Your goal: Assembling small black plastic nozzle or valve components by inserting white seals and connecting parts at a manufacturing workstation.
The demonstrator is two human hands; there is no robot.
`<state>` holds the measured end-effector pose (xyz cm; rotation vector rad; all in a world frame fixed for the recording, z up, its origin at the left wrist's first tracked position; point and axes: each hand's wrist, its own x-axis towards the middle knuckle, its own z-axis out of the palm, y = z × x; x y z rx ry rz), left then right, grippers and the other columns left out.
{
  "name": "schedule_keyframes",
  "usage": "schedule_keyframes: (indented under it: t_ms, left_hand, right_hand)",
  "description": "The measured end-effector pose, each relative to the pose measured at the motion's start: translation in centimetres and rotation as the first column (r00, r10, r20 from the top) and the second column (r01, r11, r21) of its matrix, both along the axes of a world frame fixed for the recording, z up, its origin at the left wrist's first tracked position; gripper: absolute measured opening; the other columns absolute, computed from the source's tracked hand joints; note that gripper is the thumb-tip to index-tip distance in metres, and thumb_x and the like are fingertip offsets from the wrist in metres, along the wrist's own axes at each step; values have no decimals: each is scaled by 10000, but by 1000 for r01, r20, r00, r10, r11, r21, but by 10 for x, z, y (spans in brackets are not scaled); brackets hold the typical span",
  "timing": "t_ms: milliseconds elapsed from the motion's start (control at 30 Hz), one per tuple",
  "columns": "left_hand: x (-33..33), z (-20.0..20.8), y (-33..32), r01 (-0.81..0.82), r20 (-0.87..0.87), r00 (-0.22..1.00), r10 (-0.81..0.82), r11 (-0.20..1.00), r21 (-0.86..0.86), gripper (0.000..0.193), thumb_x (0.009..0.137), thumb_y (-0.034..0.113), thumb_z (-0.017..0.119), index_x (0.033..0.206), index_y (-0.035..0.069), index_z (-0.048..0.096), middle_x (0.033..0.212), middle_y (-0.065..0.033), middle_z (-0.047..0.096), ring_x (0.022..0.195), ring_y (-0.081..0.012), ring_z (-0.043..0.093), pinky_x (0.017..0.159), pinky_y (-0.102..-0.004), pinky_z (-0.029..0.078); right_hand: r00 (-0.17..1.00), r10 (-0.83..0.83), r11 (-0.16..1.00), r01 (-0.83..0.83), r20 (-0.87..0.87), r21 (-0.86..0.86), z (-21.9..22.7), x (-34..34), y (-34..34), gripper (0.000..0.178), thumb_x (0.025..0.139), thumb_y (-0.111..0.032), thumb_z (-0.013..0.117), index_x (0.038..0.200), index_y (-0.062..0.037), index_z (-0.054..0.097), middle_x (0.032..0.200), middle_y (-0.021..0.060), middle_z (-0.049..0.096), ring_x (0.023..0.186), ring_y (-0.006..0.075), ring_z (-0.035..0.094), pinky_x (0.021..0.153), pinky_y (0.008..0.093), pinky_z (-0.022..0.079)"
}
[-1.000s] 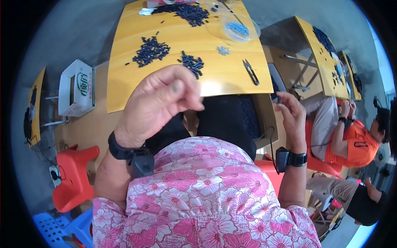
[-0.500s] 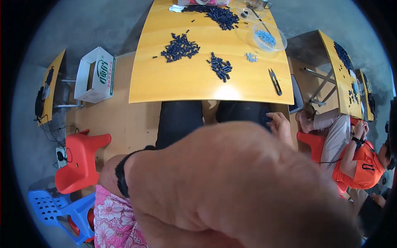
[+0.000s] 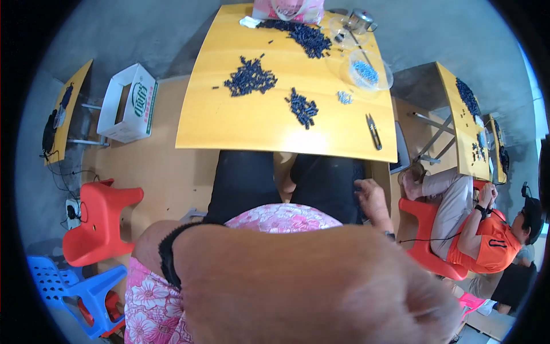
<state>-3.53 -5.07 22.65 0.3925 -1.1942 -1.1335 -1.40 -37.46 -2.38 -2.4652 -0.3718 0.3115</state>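
My left forearm lies large and close across the lower part of the view, bare below a black sleeve trim. At its right end my left hand (image 3: 427, 298) is blurred; its fingers cannot be made out. Beside my right thigh in dark trousers hangs my right hand (image 3: 373, 200), its fingers loosely bent and apart, with nothing visible in them. On the yellow table (image 3: 240, 126) ahead are a pile of small black tubular pieces (image 3: 250, 77) and a smaller pile (image 3: 302, 109). Black-handled thread snips (image 3: 373, 132) lie near the right edge, nearest to my right hand.
Farther back stand a bowl of blue pieces (image 3: 365, 73), a metal cup (image 3: 361, 22) and a pink bag (image 3: 289, 10). A white carton (image 3: 129, 106), red chair (image 3: 97, 223) and blue chair (image 3: 74, 292) are on the left. To the right sits a person in orange (image 3: 484, 246).
My left arm has swung lower, uncovering more of my lap and right wrist. The view has shifted, so the table appears lower. My right hand stays beside my thigh.
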Motion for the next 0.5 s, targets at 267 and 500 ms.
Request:
schedule_keyframes:
  t_ms: [267, 500]
  left_hand:
    - [2, 6, -9, -126, -23, 992, 126, 992, -17, 187, 963, 158, 572, 900, -9, 627, 794, -106, 630, 699, -135, 591, 597, -293, 472]
    - [-5, 3, -7, -227, -79, 972, 222, 972, -61, 182, 962, 163, 578, 922, -4, 635, 811, -101, 636, 721, -138, 595, 606, -293, 475]
  right_hand:
    - [999, 36, 998, -34, 39, -43, 8, -1, -2, 316, 743, 74, 589, 1033, -19, 673, 983, 180, 641, 900, 378, 629, 805, 417, 520]
    - [997, 51, 997, -48, 61, -57, 2, 1, 0, 301, 742, 70, 584, 1020, -5, 672, 994, 195, 651, 922, 385, 631, 826, 419, 515]
